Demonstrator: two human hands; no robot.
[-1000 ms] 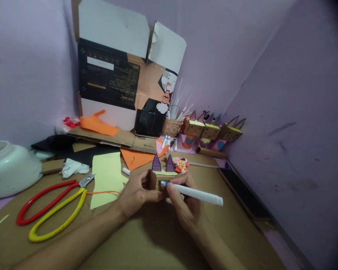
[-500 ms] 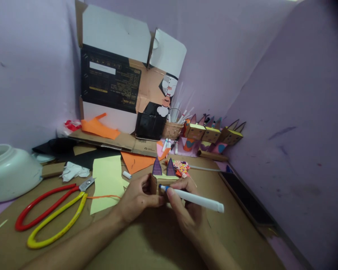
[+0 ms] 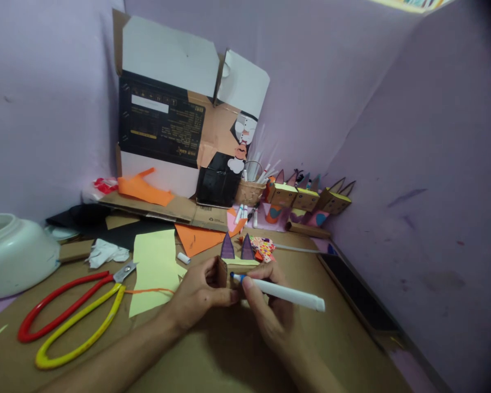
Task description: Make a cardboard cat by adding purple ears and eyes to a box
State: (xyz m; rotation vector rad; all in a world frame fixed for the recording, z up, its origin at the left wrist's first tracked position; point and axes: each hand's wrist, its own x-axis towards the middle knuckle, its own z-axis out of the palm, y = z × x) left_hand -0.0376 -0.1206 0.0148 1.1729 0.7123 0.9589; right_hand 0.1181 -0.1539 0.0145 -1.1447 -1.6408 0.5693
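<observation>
My left hand (image 3: 202, 289) is closed around the left side of a small cardboard box (image 3: 221, 271) with two purple paper ears (image 3: 228, 246) and a pale yellow strip along its top. Between the fingers of my right hand (image 3: 272, 305) is a white marker (image 3: 288, 292) with a blue tip. That tip touches, or nearly touches, the face of the box, close to my left thumb. My fingers cover much of the box's front. A white marker cap (image 3: 184, 258) lies on the table just behind my left hand.
Red-and-yellow scissors (image 3: 65, 322) and pale yellow paper (image 3: 153, 267) lie at left, near a white ceramic pot (image 3: 20, 262). Behind stand a large flattened carton (image 3: 159, 120), a basket (image 3: 250, 192) of sticks and several eared box figures (image 3: 306, 199). A dark phone-like slab (image 3: 358, 295) is at right.
The view has shifted slightly. Both hands keep their hold on the box and the marker, whose blue tip stays at nearly the same spot on the box face.
</observation>
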